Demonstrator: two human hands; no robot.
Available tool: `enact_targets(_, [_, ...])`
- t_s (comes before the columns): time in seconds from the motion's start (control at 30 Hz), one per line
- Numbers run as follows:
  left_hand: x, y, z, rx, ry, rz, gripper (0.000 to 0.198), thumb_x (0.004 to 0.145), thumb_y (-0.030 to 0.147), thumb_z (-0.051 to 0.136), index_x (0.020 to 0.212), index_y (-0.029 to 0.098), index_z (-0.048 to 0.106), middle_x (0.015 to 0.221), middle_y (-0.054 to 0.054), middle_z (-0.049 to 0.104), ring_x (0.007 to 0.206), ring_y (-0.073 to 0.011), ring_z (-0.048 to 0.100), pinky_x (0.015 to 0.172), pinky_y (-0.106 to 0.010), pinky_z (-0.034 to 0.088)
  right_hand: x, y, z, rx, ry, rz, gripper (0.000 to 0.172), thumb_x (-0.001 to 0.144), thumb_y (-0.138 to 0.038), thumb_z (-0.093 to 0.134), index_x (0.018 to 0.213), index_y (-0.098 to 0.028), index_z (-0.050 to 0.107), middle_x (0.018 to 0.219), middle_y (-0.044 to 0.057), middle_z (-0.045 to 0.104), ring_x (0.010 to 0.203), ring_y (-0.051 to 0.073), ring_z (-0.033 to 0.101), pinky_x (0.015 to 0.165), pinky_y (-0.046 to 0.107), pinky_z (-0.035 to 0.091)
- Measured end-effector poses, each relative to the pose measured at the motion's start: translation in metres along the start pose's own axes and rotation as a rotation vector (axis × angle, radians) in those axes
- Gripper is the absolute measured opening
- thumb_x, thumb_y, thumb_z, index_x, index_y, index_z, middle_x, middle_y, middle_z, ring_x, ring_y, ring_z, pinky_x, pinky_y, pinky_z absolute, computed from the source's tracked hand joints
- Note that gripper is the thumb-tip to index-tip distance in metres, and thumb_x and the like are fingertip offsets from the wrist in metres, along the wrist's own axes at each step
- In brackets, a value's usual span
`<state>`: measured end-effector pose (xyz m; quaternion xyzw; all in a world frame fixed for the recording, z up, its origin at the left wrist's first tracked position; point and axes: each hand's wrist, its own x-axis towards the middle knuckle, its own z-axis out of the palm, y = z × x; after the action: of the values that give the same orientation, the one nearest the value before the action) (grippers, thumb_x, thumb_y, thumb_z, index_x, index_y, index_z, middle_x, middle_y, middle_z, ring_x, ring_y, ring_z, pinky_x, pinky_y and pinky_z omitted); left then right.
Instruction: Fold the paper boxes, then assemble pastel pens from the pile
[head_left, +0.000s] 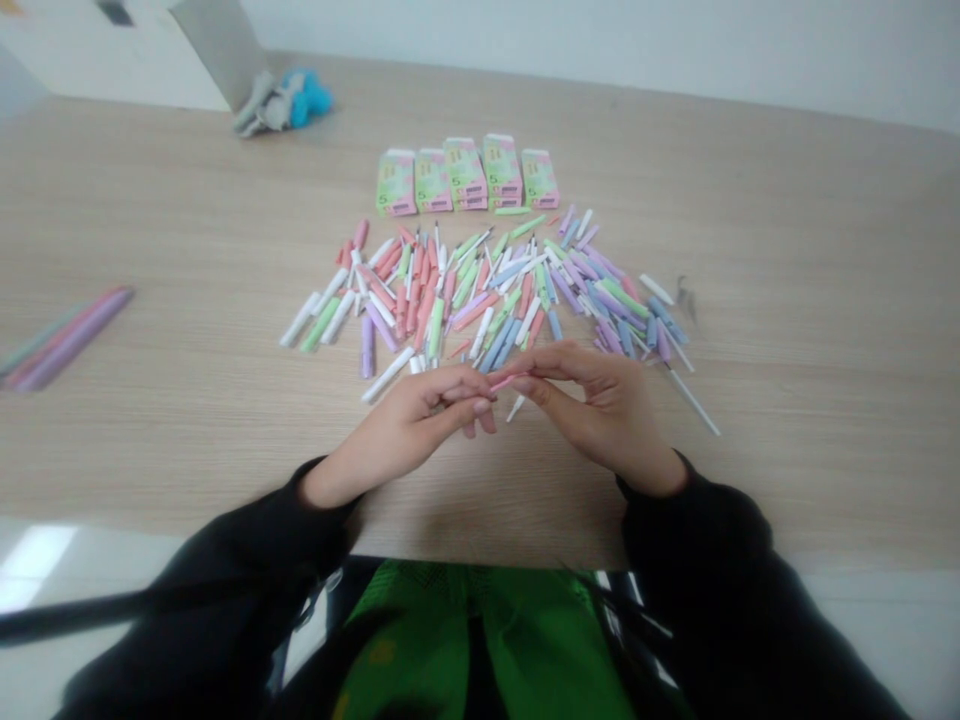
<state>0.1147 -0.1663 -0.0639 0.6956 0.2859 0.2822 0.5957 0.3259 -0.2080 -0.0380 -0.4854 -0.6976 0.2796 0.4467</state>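
Near the table's front edge my left hand [427,415] and my right hand [596,400] meet fingertip to fingertip. A thin pink pen part [508,383] is pinched between them; blur and my fingers hide which part it is. Just beyond my hands spreads a wide pile of loose pen parts [420,290] in coral, green, white, purple and blue. Beneath my right fingertips lies a white piece with a narrow tip [515,408]. A thin white stick like a refill [694,400] lies right of my right hand.
Several green-and-pink boxes [465,172] marked 5 stand behind the pile, some stacked. At the left lie several whole-looking pens [75,340], blurred. A crumpled grey-and-blue bundle [285,102] rests by a white panel [214,45] at the back. The table's front edge runs below my wrists.
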Motion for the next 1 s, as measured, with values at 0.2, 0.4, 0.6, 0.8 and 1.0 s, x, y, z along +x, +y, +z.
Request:
enact_targets(0.2, [0.001,0.002,-0.001,0.001,-0.037,0.023,0.014,0.099,0.026,0.059,0.100,0.015,0.068,0.081,-0.002,0.072,0.075,-0.0110,0.066,0.070,-0.022,0.054,0.000,0.002,-0.003,0.023,-0.031,-0.050,0.014,0.093,-0.035,0.069,0.093,-0.027,0.081,0.092,0.002,0.080,0.089,0.020,0.072,0.086,0.037,0.057])
enact_targets(0.4, [0.001,0.007,-0.002,0.006,-0.036,0.022,0.017,0.101,0.023,0.054,0.100,0.014,0.069,0.078,0.000,0.070,0.073,-0.0090,0.065,0.070,-0.019,0.053,-0.001,0.004,-0.007,0.055,-0.011,-0.078,0.011,0.092,-0.030,0.071,0.095,-0.026,0.081,0.093,0.002,0.081,0.085,0.019,0.073,0.086,0.036,0.058])
enact_targets(0.6, [0.002,0.009,-0.002,0.006,-0.047,0.021,0.016,0.099,0.022,0.057,0.093,0.014,0.070,0.075,0.000,0.069,0.071,-0.0083,0.064,0.069,-0.018,0.053,0.000,0.004,-0.005,0.063,-0.033,-0.076,0.008,0.089,-0.023,0.073,0.093,-0.024,0.080,0.090,0.002,0.080,0.086,0.018,0.074,0.082,0.034,0.058])
enact_targets(0.8, [0.000,0.011,-0.003,-0.053,-0.009,0.007,0.013,0.096,0.019,0.061,0.089,0.014,0.072,0.075,0.000,0.073,0.065,-0.0072,0.063,0.064,-0.017,0.052,0.002,0.010,0.005,0.131,-0.045,-0.202,0.013,0.089,-0.014,0.071,0.095,-0.024,0.079,0.095,0.002,0.078,0.091,0.016,0.072,0.086,0.032,0.057])
enact_targets(1.0, [-0.001,0.012,-0.001,-0.185,0.042,-0.079,0.007,0.090,0.017,0.069,0.084,0.013,0.069,0.074,-0.001,0.078,0.052,-0.0058,0.062,0.054,-0.016,0.050,0.001,0.011,0.007,0.285,-0.037,-0.083,0.011,0.086,-0.015,0.075,0.092,-0.024,0.078,0.088,-0.001,0.077,0.084,0.013,0.072,0.079,0.027,0.058])
